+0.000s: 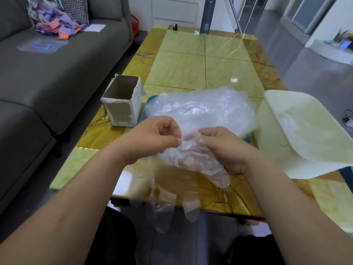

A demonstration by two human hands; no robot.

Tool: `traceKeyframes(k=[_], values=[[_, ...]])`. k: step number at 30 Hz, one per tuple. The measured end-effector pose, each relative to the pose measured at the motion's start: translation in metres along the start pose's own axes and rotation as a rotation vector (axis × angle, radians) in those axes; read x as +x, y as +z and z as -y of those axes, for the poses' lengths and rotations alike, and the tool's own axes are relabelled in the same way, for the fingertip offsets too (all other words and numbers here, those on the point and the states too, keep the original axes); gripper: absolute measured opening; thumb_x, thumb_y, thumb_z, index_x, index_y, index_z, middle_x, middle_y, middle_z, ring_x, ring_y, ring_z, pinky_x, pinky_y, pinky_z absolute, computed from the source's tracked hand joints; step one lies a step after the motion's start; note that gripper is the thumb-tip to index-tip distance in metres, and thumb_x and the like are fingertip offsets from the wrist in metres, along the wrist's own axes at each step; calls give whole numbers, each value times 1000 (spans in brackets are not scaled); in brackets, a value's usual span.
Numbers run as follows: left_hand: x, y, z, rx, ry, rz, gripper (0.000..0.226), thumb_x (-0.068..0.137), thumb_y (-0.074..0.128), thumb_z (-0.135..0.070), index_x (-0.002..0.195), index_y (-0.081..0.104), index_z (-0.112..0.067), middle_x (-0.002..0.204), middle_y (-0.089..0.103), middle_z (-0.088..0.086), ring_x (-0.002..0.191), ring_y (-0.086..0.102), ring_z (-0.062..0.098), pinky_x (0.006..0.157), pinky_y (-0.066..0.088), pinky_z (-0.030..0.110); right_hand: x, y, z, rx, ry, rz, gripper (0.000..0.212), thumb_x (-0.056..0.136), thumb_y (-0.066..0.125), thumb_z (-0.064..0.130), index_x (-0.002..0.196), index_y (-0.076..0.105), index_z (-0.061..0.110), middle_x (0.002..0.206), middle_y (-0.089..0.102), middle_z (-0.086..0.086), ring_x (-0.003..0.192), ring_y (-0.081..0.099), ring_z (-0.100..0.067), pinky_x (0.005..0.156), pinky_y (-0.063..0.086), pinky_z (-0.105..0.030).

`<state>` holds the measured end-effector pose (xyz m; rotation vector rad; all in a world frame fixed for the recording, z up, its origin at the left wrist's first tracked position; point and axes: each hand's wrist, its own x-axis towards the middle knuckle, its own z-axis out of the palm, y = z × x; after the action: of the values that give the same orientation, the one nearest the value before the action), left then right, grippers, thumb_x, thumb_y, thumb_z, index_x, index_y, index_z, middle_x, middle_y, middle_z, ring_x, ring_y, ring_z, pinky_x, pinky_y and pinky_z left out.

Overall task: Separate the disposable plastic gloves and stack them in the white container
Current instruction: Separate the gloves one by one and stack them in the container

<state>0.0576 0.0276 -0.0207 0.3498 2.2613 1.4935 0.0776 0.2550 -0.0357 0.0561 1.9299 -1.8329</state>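
Gloves (193,161) being pinched at cuff by left hand (152,139) and right hand (225,148), peeling layers apart; container (271,131) waiting beside right hand.

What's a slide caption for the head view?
Left hand and right hand pinch clear gloves over the yellow table; glove pile behind, white container right.
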Motion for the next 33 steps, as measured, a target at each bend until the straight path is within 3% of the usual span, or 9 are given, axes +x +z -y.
traceKeyframes(k=[5,7,11,15,20,24,28,31,33], values=[[4,-4,6,1,49,-109,5,92,77,-13,95,73,-13,85,77,0,64,65,15,56,47,16,1,3,7,184,190,60,80,97,43,73,122,74,5,118,75,-19,111,73,-34,100,56,-45],[4,-4,6,-6,66,-125,5,92,78,-14,95,75,-14,84,78,-1,64,65,14,59,50,18,1,3,5,132,163,84,78,91,45,80,125,74,15,121,75,-12,113,73,-25,101,54,-44],[5,2,5,-53,102,-132,14,87,84,-12,99,76,-12,86,78,-3,64,65,10,65,55,23,1,4,-1,-149,-1,86,41,91,76,47,116,78,15,113,78,-11,110,74,-25,101,54,-42],[8,3,6,-126,125,-242,28,81,89,-13,105,76,-17,89,79,-3,68,69,11,63,54,21,-3,6,-3,-186,-37,85,25,99,68,27,116,78,11,109,79,-12,107,75,-23,94,56,-32],[17,-11,17,-223,115,-583,35,82,89,-30,112,73,-22,98,77,-1,86,72,14,75,61,34,-3,-1,-3,7,67,111,28,105,59,19,121,72,1,115,75,-25,115,70,-41,107,50,-54],[13,-16,25,-289,-77,-180,91,63,89,-69,136,64,-21,123,75,0,114,72,19,99,57,45,-6,-4,1,107,83,126,29,104,57,14,124,71,-2,115,73,-29,110,70,-44,103,53,-54],[7,-8,19,-295,-99,54,42,79,88,-26,117,77,-13,110,79,9,105,76,28,92,59,43,-8,-8,4,120,40,93,27,104,57,13,122,72,0,99,77,-20,85,76,-26,75,62,-33],[7,-12,20,-326,-150,63,71,71,96,-26,133,67,-9,119,77,14,113,71,34,106,51,55,-10,-11,4,109,8,53,25,105,58,16,118,75,5,101,77,-19,86,74,-25,80,62,-36],[6,-14,18,-358,-165,103,64,73,93,-19,130,69,-5,121,75,18,112,71,36,107,50,55,-11,-11,4,143,1,33,24,105,58,16,118,74,4,106,76,-24,85,75,-25,78,63,-36]])
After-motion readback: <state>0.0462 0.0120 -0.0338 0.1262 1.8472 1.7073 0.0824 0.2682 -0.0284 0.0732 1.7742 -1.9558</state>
